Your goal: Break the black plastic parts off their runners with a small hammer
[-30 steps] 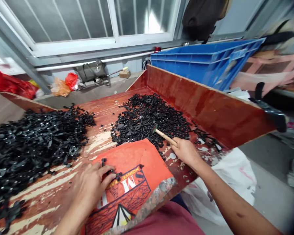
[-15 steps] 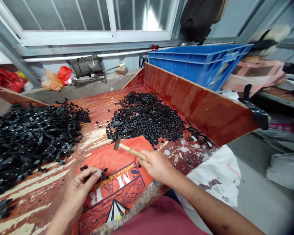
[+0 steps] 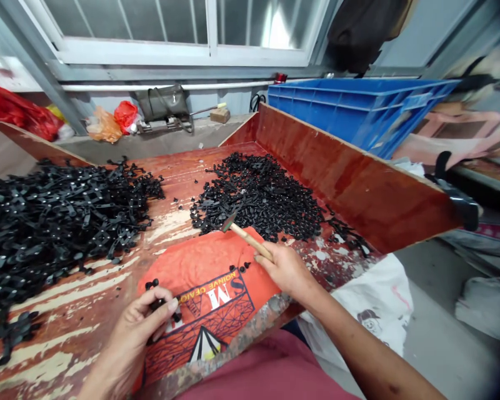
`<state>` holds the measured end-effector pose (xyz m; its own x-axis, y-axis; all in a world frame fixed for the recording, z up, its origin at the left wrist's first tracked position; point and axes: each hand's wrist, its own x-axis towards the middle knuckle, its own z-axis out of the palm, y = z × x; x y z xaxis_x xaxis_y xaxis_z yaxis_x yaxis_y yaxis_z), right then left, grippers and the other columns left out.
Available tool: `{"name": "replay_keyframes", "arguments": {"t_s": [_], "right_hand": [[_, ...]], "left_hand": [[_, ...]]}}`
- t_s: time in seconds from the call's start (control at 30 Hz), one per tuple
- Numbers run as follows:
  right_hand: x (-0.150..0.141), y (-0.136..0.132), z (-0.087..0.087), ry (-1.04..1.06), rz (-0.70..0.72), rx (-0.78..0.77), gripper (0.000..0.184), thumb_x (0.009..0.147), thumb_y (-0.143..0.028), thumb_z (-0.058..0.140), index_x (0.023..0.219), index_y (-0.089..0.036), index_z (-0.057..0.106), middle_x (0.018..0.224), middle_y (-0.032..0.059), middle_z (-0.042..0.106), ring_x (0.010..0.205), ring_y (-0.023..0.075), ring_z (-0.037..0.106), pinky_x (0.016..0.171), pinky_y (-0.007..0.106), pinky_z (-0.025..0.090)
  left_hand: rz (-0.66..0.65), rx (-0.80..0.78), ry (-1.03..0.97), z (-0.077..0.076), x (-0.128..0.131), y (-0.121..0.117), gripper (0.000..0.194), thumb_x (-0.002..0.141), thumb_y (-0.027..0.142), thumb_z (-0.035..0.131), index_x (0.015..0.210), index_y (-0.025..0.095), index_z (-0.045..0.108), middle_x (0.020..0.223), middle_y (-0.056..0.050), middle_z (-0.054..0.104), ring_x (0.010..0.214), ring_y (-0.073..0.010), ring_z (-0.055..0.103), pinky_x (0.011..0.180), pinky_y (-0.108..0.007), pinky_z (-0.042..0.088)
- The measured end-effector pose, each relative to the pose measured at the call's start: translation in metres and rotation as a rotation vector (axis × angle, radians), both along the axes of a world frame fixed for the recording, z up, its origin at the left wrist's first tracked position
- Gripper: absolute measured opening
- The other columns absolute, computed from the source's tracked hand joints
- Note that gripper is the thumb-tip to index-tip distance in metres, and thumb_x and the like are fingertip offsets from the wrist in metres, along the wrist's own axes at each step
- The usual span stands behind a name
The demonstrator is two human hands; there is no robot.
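Note:
In my right hand (image 3: 287,266) is a small hammer (image 3: 248,236), gripped by its wooden handle with the dark head pointing up and left. My left hand (image 3: 144,322) pinches a small black plastic part (image 3: 175,316), partly hidden by the fingers. Beneath both hands lies an orange printed cloth bag (image 3: 208,261) at the table's near edge. A few small black pieces (image 3: 241,269) rest on the cloth just left of my right hand. Beyond the cloth is a heap of small black parts (image 3: 258,200).
A bigger pile of jointed black pieces (image 3: 66,216) covers the left of the worn red tabletop (image 3: 66,305). Red boards (image 3: 350,172) rim the table, with a blue crate (image 3: 350,111) behind the right one. A white sack (image 3: 370,305) hangs at the right.
The view has shifted, so the scene sits further right. My right hand has lifted the hammer slightly away from the cloth, uncovering small black pieces. The left hand's black part has turned.

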<state>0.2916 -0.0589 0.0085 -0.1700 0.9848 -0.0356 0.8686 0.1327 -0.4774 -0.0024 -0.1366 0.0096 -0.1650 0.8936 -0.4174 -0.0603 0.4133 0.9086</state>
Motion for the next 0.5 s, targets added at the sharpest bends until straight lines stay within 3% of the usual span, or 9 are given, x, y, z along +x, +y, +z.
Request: {"name": "replay_keyframes", "arguments": {"t_s": [0.13, 0.23, 0.33, 0.5], "right_hand": [[-0.005, -0.005, 0.0, -0.029, 0.04, -0.008, 0.017, 0.091, -0.032, 0.055, 0.08, -0.023, 0.066, 0.072, -0.0012, 0.067, 0.065, 0.0156, 0.06, 0.055, 0.025, 0.035], [-0.015, -0.006, -0.002, -0.058, 0.089, 0.015, 0.015, 0.091, -0.026, 0.054, 0.084, -0.024, 0.067, 0.084, 0.0002, 0.068, 0.074, 0.0156, 0.062, 0.062, 0.025, 0.039], [-0.018, -0.005, -0.003, -0.102, 0.126, 0.026, 0.014, 0.088, -0.019, 0.055, 0.085, -0.023, 0.067, 0.094, 0.0019, 0.067, 0.08, 0.0157, 0.063, 0.068, 0.025, 0.041], [-0.017, 0.001, 0.0, -0.177, 0.14, 0.028, 0.012, 0.089, -0.021, 0.055, 0.091, -0.023, 0.067, 0.098, 0.003, 0.066, 0.084, 0.0178, 0.063, 0.07, 0.026, 0.043]], "left_hand": [[-0.024, 0.001, -0.067, -0.002, 0.01, 0.003, 0.032, 0.065, 0.043, 0.08, 0.072, 0.017, 0.062, 0.052, 0.007, 0.044, 0.044, -0.004, 0.033, 0.046, -0.017, 0.02], [-0.036, 0.045, -0.068, -0.002, 0.013, 0.003, 0.031, 0.067, 0.044, 0.077, 0.071, 0.017, 0.062, 0.056, 0.006, 0.044, 0.046, -0.0042, 0.032, 0.046, -0.017, 0.022], [-0.071, 0.027, -0.052, -0.005, 0.01, -0.001, 0.032, 0.069, 0.045, 0.076, 0.071, 0.017, 0.06, 0.057, 0.006, 0.042, 0.048, -0.0052, 0.031, 0.046, -0.017, 0.021], [-0.056, -0.003, -0.078, -0.013, 0.004, -0.007, 0.033, 0.074, 0.048, 0.074, 0.076, 0.018, 0.059, 0.056, 0.008, 0.038, 0.047, -0.0045, 0.022, 0.047, -0.018, 0.015]]}}
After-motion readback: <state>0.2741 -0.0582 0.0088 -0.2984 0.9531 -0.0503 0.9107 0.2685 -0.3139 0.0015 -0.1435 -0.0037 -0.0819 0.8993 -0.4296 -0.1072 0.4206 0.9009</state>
